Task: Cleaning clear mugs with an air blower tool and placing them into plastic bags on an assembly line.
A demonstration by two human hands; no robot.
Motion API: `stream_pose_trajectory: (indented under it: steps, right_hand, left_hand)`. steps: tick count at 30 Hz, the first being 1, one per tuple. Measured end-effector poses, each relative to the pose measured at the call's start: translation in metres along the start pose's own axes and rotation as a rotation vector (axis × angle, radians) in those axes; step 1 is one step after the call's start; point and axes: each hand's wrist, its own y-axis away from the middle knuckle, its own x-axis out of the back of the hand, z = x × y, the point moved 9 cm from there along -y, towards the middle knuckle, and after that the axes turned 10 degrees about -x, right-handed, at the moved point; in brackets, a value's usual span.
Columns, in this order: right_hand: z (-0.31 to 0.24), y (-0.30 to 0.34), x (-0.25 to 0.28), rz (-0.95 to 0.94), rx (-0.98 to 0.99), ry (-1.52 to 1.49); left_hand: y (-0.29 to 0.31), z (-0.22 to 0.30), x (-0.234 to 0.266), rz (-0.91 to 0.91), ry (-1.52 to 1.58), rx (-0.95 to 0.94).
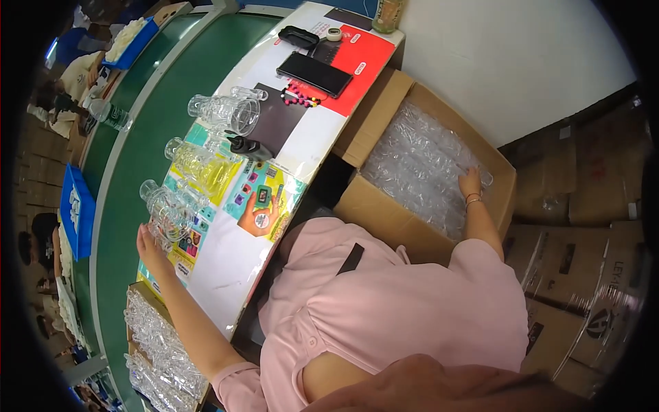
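Note:
My left hand [154,255] is at the near-left edge of the table, beside a clear glass vessel [170,214] with a narrow neck. Its fingers are stretched out, close to the glass; whether they touch it is unclear. Two similar vessels stand farther along the table, one a glass vessel [206,167] over a yellow print, the other a wide-mouthed glass vessel [233,115]. My right hand [471,184] reaches into an open cardboard box [395,213] on the right, resting among clear plastic-wrapped pieces [419,158]. The fingers there are partly hidden, so their grip cannot be made out.
A black bottle [250,147], phone [316,74], beaded bracelet [299,95] and black case [298,36] lie on the table. A carton of clear glass pieces [154,336] is at lower left. Beyond runs a green conveyor [165,89]; stacked cartons [573,261] stand right.

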Motion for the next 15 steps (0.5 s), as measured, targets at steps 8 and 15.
stream_pose_trajectory:
  steps: [8, 15]
  right_hand:
    - [0.073, 0.01, -0.061, -0.432, -0.181, 0.342]
    - [0.128, -0.016, -0.084, -0.4, -0.021, 0.303]
  left_hand:
    - [0.067, 0.031, 0.04, 0.082, -0.136, -0.032]
    - [0.104, 0.055, 0.078, 0.082, -0.255, -0.078]
